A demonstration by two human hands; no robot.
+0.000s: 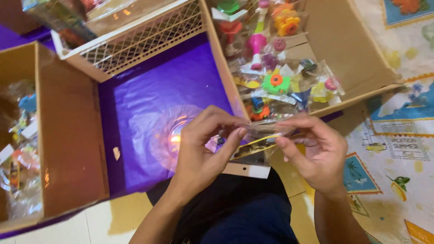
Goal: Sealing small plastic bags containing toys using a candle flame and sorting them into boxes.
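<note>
Both my hands hold a small clear plastic packet (253, 143) with a yellow strip and a white card end, above my lap. My left hand (203, 144) pinches its left side with thumb and fingers. My right hand (316, 151) grips its right edge. Small dark and purple bits show inside the packet. Just beyond my hands an open cardboard box (343, 54) is filled with several clear packets of colourful plastic toys (275, 83).
A purple shiny sheet (153, 108) covers the floor in front of me, with a white lattice basket (135, 43) at its far edge. Another cardboard box (58, 131) with packets stands at the left. A printed mat (398, 135) lies at the right.
</note>
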